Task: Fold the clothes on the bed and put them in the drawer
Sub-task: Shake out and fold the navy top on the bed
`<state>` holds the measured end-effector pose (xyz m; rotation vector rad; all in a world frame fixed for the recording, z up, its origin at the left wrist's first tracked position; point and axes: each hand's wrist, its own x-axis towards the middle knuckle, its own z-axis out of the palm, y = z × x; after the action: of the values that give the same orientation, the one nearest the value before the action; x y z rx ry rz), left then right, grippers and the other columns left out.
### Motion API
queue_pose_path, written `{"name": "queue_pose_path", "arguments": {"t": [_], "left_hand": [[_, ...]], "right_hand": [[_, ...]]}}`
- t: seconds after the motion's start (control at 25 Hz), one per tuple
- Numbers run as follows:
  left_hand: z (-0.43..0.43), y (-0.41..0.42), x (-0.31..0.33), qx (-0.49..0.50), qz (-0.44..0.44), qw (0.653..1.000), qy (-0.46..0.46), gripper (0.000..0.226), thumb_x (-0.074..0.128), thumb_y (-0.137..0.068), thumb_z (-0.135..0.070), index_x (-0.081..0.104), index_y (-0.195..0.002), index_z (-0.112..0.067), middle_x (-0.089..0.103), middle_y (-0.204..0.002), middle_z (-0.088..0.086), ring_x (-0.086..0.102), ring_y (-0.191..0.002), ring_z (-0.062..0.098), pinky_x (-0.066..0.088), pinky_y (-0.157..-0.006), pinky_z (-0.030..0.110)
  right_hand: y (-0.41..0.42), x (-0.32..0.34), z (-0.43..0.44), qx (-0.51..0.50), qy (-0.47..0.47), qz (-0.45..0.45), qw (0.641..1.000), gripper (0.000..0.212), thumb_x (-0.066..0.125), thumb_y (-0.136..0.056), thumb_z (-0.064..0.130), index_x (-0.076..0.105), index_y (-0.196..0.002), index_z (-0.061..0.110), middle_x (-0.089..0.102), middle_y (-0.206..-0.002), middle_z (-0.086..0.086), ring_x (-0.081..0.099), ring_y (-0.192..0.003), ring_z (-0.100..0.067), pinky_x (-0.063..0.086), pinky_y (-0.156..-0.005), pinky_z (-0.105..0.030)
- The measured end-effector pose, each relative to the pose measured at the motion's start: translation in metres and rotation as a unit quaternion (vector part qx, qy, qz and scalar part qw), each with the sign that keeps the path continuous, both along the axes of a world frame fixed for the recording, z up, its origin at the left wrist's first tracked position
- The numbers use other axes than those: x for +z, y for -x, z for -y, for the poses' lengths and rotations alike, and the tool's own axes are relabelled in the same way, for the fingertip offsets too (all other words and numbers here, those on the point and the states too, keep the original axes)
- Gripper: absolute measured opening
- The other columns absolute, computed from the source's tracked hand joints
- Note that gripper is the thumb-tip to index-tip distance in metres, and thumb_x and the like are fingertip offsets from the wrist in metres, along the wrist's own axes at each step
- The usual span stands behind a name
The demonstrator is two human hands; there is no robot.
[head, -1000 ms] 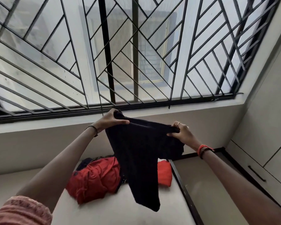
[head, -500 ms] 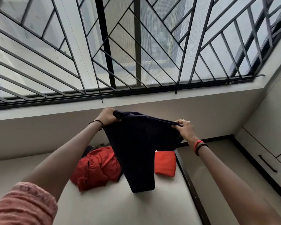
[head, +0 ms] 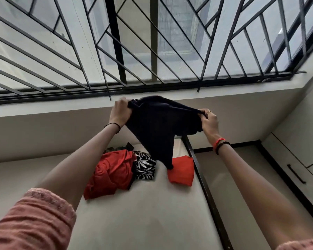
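Folding is under way: left hand and right hand each grip a top corner of the dark garment, stretched between them in the air above the bed, far end. Next, judging by this, lay it flat to crease. Unfolded clothes lie beneath.

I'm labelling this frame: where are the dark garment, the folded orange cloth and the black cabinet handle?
dark garment (head: 157, 127), head view, middle of hanging fabric
folded orange cloth (head: 182, 172), head view, its top face
black cabinet handle (head: 296, 173), head view, middle of bar
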<state>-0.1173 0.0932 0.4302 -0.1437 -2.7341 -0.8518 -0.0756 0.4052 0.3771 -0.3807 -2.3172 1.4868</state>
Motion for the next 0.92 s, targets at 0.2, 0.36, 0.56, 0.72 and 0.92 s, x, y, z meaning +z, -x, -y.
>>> {"name": "queue_pose_path", "arguments": {"t": [0.2,0.36,0.56,0.72,0.92], "left_hand": [[0.034,-0.066,-0.059,-0.061,-0.011,0.998,-0.013,0.015,0.057,-0.085,-0.005,0.07,-0.08,-0.006,0.045,-0.073,0.008,0.053,-0.065,0.03,0.044,-0.062,0.039],[0.068,-0.128,-0.134,-0.08,0.069,0.994,-0.012,0.023,0.06,-0.078,0.006,0.074,-0.089,-0.008,0.044,-0.071,0.004,0.048,-0.066,0.021,0.04,-0.066,0.033],[0.115,-0.214,-0.251,-0.102,0.21,0.972,0.023,0.025,0.067,-0.078,0.003,0.073,-0.101,-0.005,0.05,-0.078,0.01,0.057,-0.076,0.03,0.039,-0.069,0.033],[0.149,-0.29,-0.343,-0.174,0.329,0.922,0.108,0.02,0.064,-0.085,-0.019,0.072,-0.103,-0.022,0.065,-0.107,0.004,0.062,-0.097,0.025,0.044,-0.076,0.027],[0.172,-0.35,-0.404,-0.227,0.486,0.819,0.204,0.023,0.058,-0.088,-0.028,0.068,-0.104,-0.014,0.062,-0.114,0.006,0.058,-0.104,0.023,0.041,-0.08,0.027]], "right_hand": [[-0.053,-0.039,0.015,0.061,-0.023,0.026,0.998,0.019,0.049,-0.097,0.008,0.066,-0.106,0.009,0.065,-0.096,-0.002,0.06,-0.087,-0.014,0.049,-0.072,-0.014],[-0.111,-0.098,0.039,0.123,-0.05,0.091,0.987,0.019,0.054,-0.094,0.006,0.067,-0.107,0.011,0.067,-0.093,0.001,0.061,-0.087,-0.005,0.043,-0.077,-0.012],[-0.189,-0.202,0.068,0.324,-0.078,0.255,0.908,0.022,0.052,-0.095,0.006,0.065,-0.089,0.023,0.06,-0.07,-0.001,0.054,-0.057,-0.011,0.046,-0.053,-0.03],[-0.242,-0.278,0.092,0.475,-0.1,0.46,0.743,0.017,0.053,-0.095,0.014,0.067,-0.105,0.015,0.061,-0.078,0.007,0.056,-0.069,-0.007,0.039,-0.06,-0.02],[-0.282,-0.33,0.127,0.506,-0.085,0.604,0.61,0.025,0.057,-0.093,0.023,0.063,-0.117,0.025,0.061,-0.091,0.01,0.054,-0.09,-0.008,0.048,-0.075,-0.027]]}}
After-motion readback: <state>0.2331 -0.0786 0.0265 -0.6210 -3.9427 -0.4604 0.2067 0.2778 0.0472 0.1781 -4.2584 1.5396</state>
